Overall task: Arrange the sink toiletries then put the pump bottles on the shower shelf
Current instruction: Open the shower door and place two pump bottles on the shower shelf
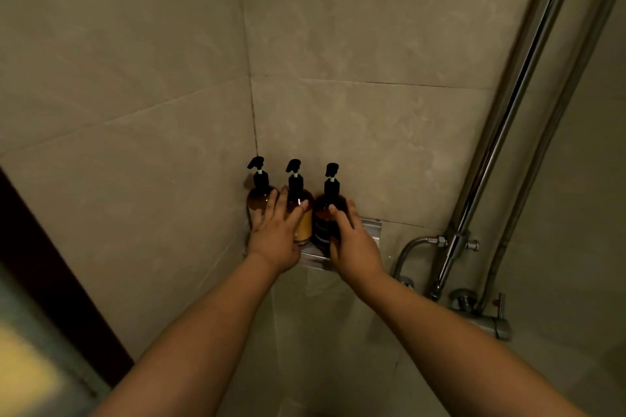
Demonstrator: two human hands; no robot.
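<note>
Left hand [276, 240] lies flat against two pump bottles [295, 184], right hand [354, 247] wraps the third, all three up on the shower shelf [371, 227], so just nudging left I reckon.

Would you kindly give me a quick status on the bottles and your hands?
Left hand flat on left bottle and middle bottle. Right hand grips right bottle. All three upright on shelf. Nothing in the way.
</note>
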